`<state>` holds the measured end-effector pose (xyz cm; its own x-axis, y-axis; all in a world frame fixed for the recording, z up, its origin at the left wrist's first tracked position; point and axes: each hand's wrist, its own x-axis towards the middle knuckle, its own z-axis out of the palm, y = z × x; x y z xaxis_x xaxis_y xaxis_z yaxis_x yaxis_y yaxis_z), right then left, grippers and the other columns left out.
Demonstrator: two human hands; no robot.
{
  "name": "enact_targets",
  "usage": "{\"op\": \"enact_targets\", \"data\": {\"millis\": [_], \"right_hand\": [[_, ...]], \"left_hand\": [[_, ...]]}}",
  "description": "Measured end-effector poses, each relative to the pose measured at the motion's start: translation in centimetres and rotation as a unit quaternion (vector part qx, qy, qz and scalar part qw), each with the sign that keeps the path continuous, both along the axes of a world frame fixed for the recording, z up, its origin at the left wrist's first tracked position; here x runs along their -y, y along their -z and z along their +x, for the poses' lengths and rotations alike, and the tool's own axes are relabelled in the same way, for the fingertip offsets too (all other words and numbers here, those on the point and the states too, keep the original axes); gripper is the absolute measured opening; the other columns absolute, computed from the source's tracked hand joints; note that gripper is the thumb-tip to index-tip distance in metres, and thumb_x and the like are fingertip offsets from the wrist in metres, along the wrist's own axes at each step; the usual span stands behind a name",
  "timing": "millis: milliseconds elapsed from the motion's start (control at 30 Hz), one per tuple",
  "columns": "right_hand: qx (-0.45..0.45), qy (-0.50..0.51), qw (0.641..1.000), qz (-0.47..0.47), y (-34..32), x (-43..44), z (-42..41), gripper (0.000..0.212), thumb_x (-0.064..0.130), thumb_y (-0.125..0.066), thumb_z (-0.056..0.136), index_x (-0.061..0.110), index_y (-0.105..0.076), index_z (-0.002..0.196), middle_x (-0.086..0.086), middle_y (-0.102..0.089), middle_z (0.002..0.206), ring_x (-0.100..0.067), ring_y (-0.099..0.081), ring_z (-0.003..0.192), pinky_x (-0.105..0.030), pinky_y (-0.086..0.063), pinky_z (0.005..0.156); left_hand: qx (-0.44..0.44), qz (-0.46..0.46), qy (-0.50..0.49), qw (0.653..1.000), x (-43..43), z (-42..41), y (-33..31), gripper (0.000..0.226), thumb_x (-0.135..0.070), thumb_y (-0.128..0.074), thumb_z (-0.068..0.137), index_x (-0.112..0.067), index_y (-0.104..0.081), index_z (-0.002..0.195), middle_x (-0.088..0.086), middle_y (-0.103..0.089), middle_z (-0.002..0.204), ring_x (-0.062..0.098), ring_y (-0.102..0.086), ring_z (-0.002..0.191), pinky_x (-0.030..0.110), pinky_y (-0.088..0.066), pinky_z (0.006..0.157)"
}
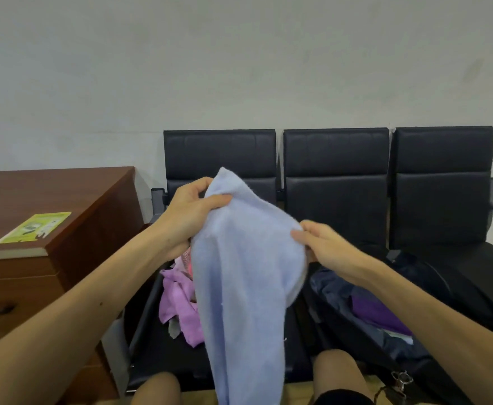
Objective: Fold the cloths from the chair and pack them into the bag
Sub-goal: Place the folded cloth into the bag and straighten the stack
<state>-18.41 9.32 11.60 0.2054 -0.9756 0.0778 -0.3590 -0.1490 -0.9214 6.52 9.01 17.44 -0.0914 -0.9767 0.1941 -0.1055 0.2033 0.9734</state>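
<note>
**Both hands pinch one pale blue towelling cloth (245, 287) over the seats**

The left hand (189, 211) grips the cloth's upper edge, thumb pressed on the near face and fingers curled behind it. This raises one corner into a peak. The right hand (324, 244) sits lower and to the right, pinching the cloth's other edge between thumb and curled fingers. Between the two hands the fabric sags in a slanting line. From there it hangs in one long, loosely gathered drape that reaches down between the person's bare knees at the bottom of the view.

Behind the hanging cloth, a crumpled heap of pink and lilac cloths (181, 302) lies on the leftmost seat of a row of three black padded chairs (336, 171). On the middle seat, under the right forearm, a dark navy fabric bag (385, 325) lies open. A folded purple cloth (376, 314) rests inside it. A small metal key ring (400, 380) hangs at the bag's near end.

To the left of the chairs stands a reddish-brown wooden desk (64, 194), with a green and yellow leaflet (35, 228) lying flat on its top. A plain grey wall (239, 68) rises behind everything.
</note>
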Motion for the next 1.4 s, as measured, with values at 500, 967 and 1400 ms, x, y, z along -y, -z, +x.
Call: {"op": "enact_targets", "data": {"millis": [500, 967, 1400], "right_hand": [[-0.357, -0.042, 0.923, -0.139, -3.5, 0.1, -1.2, 0.024, 0.044, -0.082, 0.074, 0.024, -0.069, 0.076, 0.004, -0.067, 0.081, -0.015, -0.064, 0.075, -0.036, -0.052, 0.069], [-0.250, 0.042, 0.964, -0.083, 3.3, 1.5, -3.2, 0.029, 0.039, -0.063, 0.093, 0.017, -0.066, 0.074, 0.000, -0.065, 0.072, -0.016, -0.061, 0.067, -0.033, -0.048, 0.063], [0.177, 0.162, 0.967, 0.084, 9.6, -1.9, 2.4, 0.036, 0.021, -0.061, 0.096, -0.003, -0.050, 0.072, -0.009, -0.036, 0.065, -0.019, -0.032, 0.059, -0.027, -0.026, 0.050]], "left_hand": [[0.120, -0.118, -0.070, 0.983, -0.7, 4.8, 4.5, 0.013, -0.030, -0.062, 0.095, -0.026, -0.074, 0.091, -0.011, -0.074, 0.082, 0.006, -0.070, 0.079, 0.015, -0.054, 0.062], [0.085, -0.009, -0.136, 0.987, -0.3, 9.2, 12.5, 0.023, -0.034, -0.067, 0.085, -0.015, -0.077, 0.093, 0.002, -0.077, 0.084, 0.025, -0.074, 0.078, 0.033, -0.062, 0.062], [-0.092, 0.073, -0.151, 0.982, -2.2, 5.6, 18.4, 0.025, -0.025, -0.064, 0.094, -0.003, -0.076, 0.094, 0.026, -0.073, 0.092, 0.033, -0.067, 0.083, 0.045, -0.054, 0.075]]}}
